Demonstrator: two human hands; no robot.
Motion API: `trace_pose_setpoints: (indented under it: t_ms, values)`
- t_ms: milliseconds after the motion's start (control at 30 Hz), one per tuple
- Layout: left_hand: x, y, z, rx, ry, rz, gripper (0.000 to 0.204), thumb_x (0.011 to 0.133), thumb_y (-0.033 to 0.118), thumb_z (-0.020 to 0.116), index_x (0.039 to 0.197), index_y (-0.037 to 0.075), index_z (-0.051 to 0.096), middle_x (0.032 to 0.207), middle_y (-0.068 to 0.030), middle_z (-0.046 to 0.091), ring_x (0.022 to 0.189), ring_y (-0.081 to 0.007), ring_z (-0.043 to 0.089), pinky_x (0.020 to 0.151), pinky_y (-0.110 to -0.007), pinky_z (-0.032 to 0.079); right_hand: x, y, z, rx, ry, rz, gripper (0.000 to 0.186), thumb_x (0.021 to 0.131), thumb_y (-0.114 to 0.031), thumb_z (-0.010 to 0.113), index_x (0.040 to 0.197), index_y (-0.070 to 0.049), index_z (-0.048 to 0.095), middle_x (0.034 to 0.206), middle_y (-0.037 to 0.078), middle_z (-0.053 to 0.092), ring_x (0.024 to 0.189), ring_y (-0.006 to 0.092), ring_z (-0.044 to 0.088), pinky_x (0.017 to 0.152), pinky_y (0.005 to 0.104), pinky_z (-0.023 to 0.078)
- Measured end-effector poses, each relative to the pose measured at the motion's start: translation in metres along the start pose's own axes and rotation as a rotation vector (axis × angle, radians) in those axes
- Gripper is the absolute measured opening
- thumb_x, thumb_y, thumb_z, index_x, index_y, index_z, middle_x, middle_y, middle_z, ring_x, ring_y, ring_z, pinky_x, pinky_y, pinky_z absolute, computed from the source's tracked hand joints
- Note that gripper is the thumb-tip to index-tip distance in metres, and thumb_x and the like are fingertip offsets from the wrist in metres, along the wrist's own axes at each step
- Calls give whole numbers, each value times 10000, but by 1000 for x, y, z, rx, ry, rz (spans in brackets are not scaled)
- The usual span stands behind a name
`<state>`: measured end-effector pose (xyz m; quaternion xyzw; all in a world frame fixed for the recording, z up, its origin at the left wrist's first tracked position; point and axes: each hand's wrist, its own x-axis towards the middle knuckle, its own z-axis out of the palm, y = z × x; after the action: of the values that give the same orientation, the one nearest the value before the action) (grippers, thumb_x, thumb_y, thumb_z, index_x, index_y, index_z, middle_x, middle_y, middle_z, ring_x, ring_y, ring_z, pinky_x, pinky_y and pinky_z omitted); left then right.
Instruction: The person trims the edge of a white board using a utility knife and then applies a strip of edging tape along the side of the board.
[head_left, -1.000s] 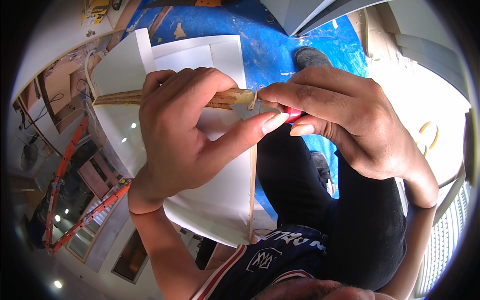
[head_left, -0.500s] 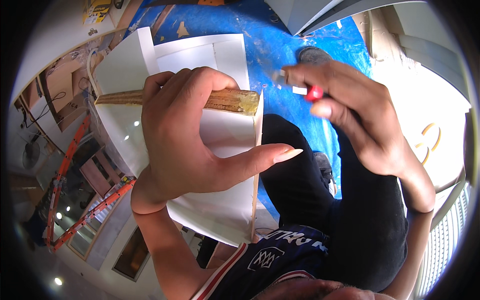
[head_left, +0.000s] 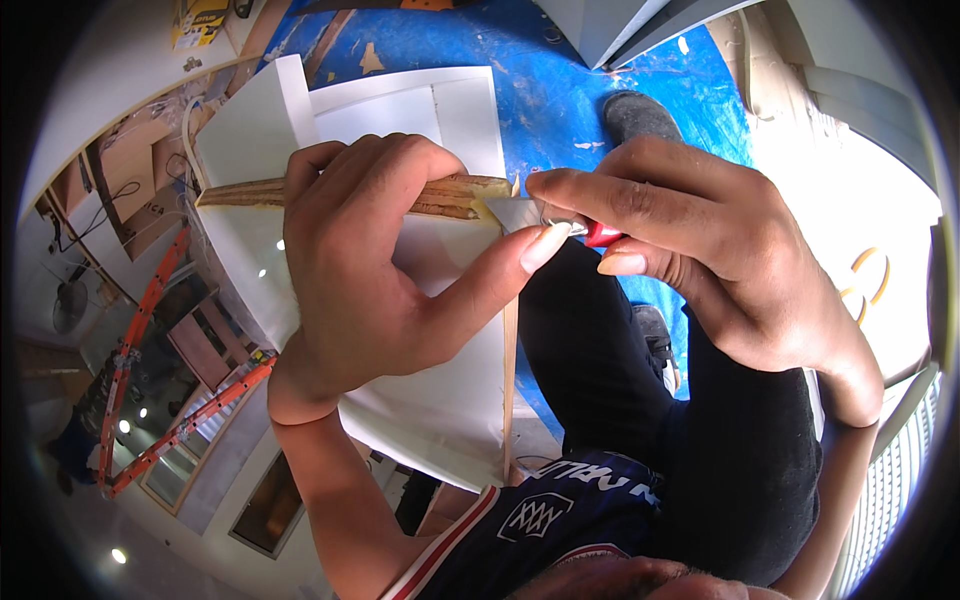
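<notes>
My left hand is curled over the rough wooden edge of a white panel, its fingers hooked over the far side. Yellowish residue, like dried glue, marks the right end of that wood. In my right hand is a knife with a red handle and a flat pointed metal blade, pinched between thumb and fingers. The blade lies against the panel's corner, at the end of the wood. My left thumb stretches rightward, its tip at the blade's lower side; whether it presses on the metal is hard to tell.
Blue sheeting covers the floor, with scraps on it. My legs are below the panel's right side. An orange ladder stands at left, and grey panels stand at the far side.
My right hand has moved left, bringing the knife blade onto the panel's corner. My left thumb has risen slightly toward the blade; the left fingers keep their hold.
</notes>
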<state>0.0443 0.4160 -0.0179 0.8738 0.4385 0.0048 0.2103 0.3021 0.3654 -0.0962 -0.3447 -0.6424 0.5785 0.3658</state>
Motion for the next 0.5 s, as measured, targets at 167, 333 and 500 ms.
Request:
trace_pose_setpoints:
  t_ms: [167, 333, 500]
  values:
    - [1, 1, -3, 0, -26, -14, 387, 807, 353, 818, 945, 26, 664, 855, -91, 670, 829, -275, 588, 868, -394, 429, 5, -1, -9, 5, -58, 6, 516, 940, 137, 637, 1431, -2, 717, 1144, 211, 711, 968, 331, 756, 797, 382, 634]
    - [0, -4, 0, 1, 3, 30, 411, 797, 390, 815, 930, 36, 655, 837, -87, 660, 794, -275, 584, 873, -397, 420, 6, 0, -10, 5, -84, 11, 514, 933, 95, 650, 1430, -13, 722, 1134, 208, 710, 978, 340, 754, 815, 408, 629]
    - [2, -4, 1, 13, 16, 50, 410, 767, 384, 824, 933, 50, 654, 823, -78, 656, 772, -273, 591, 875, -397, 418, 9, 6, -12, 37, -79, -19, 528, 914, 79, 672, 1429, -26, 728, 1124, 205, 710, 985, 351, 746, 837, 438, 613]
